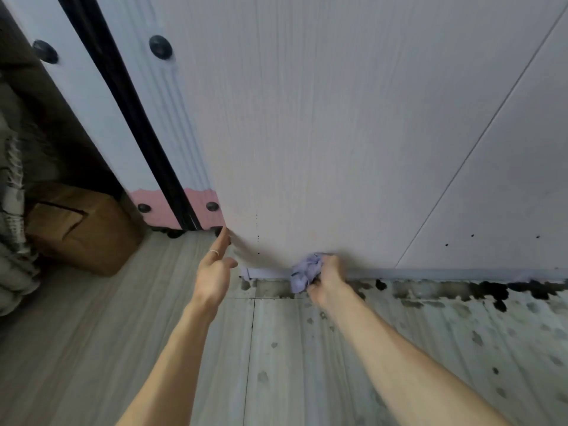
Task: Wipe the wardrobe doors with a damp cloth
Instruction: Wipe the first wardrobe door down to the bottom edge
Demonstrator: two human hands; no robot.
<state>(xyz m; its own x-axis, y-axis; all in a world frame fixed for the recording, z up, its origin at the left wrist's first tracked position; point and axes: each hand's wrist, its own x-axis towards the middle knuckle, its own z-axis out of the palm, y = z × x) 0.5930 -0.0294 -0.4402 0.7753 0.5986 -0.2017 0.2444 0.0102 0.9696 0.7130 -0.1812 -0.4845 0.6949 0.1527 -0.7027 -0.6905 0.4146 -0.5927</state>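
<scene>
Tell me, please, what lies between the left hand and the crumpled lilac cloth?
Head view: only bare pale wood-grain wardrobe door between left hand and crumpled lilac cloth.

The right hand (329, 279) is blurred, and the crumpled cloth (305, 272) hides most of its fingertips. The wardrobe door (307, 118) is cut off by the top and right edges. At the left edge, grey fabric (12, 229) is cut off too.
</scene>
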